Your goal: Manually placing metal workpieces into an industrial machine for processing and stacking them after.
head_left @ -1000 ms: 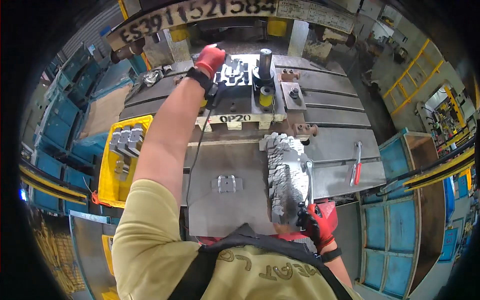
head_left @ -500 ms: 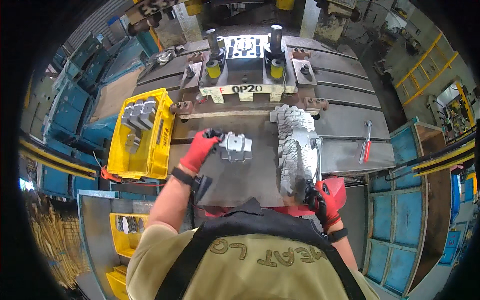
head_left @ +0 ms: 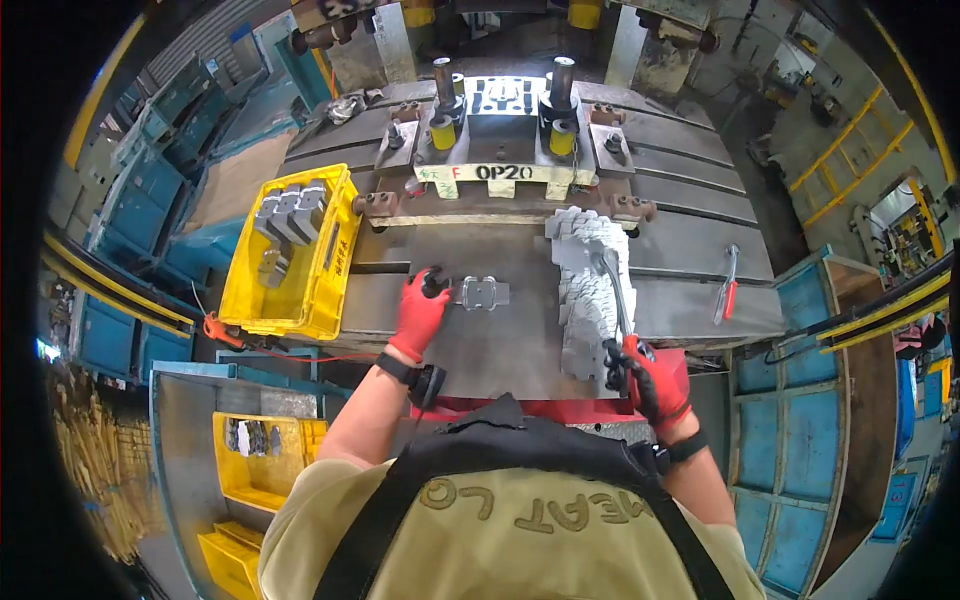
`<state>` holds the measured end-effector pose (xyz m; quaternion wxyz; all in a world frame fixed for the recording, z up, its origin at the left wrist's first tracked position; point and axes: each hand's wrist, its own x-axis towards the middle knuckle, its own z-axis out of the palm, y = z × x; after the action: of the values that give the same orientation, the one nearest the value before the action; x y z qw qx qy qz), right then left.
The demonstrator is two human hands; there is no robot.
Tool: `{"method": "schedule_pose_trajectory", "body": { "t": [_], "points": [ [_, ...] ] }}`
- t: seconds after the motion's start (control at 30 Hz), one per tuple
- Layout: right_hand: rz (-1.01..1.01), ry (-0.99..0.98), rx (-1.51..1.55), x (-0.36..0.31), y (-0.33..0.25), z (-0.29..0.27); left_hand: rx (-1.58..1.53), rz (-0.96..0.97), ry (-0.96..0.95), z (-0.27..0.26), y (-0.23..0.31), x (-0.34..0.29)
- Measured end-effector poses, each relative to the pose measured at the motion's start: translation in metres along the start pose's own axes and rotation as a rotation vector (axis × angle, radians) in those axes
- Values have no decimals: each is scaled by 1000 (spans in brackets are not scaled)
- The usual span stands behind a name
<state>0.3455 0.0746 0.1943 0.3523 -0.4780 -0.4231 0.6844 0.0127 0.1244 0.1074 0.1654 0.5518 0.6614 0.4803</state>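
Observation:
My left hand (head_left: 425, 312), in a red glove with black fingers, is at the left edge of a small grey metal part (head_left: 482, 292) lying flat on the steel bed. Its fingers are loosely curved and appear to hold nothing. My right hand (head_left: 648, 382), gloved alike, is closed round the handle of a long metal hand tool (head_left: 624, 305). The tool's far end lies over a long pile of overlapping grey metal plates (head_left: 585, 330). What kind of tool it is, I cannot tell.
A yellow crate (head_left: 342, 262) with several grey metal parts stands at the left. Behind is a die set (head_left: 505, 178) with upright posts. Another tool with a red handle (head_left: 729, 300) lies at the right. Yellow bins (head_left: 262, 492) sit lower left.
My left hand has come off the metal part, which now lies flatter on the bed. The tool in my right hand has swung leftward over the plates. The whole view has shifted slightly.

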Motion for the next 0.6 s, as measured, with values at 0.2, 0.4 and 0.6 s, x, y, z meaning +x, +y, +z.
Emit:
{"method": "schedule_pose_trajectory", "body": {
  "t": [0.2,0.4,0.6],
  "points": [
    [-190,-220,-4,58,-91,32,-654,-487,-198,-62,-1,-6],
    [-302,-240,-31,171,-134,51,-71,-218,-375,-127,-4,-44],
    [-328,-254,-177,245,-142,66,-140,-375,-253,-138,-137,-112]
  ]
}}
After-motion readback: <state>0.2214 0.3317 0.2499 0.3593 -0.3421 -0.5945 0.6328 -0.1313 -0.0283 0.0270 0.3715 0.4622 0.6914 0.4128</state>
